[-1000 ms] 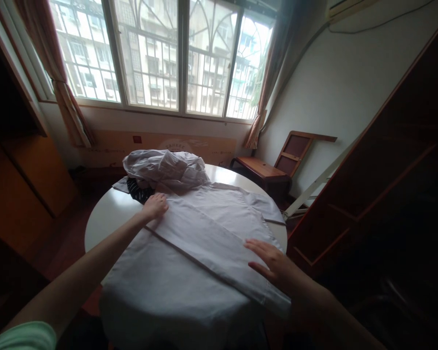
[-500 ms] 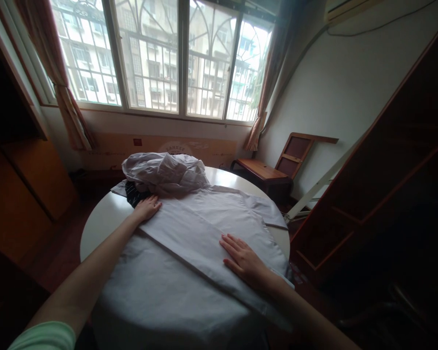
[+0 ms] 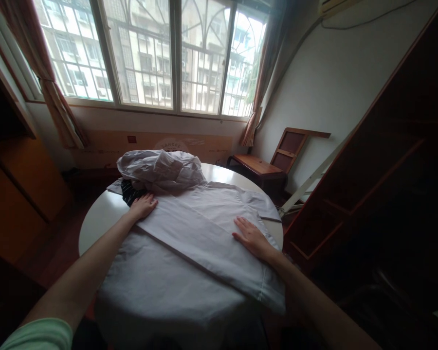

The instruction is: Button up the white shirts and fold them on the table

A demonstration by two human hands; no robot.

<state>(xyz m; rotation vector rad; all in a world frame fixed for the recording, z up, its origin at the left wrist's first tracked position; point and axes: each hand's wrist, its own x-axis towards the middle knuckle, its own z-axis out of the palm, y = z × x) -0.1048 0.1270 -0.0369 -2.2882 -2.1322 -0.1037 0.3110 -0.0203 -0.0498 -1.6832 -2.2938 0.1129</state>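
Note:
A light grey garment, likely a jacket, is spread over a round white table and hangs past its near edge. One long sleeve lies folded diagonally across the body. My left hand rests flat at the sleeve's upper end, beside a black patch with white marks. My right hand lies palm down, fingers spread, on the garment's right part, near the sleeve's upper edge. A bunched, crumpled heap of the same cloth sits at the far end.
The white table's rim shows at left and far right. Beyond it, a wooden chair stands by the wall under the window. A dark wooden panel leans at right, a cabinet stands at left.
My right hand has moved up and to the right over the cloth. The sleeve's lower end now lies flatter and straighter. My left hand stays at the sleeve's upper end.

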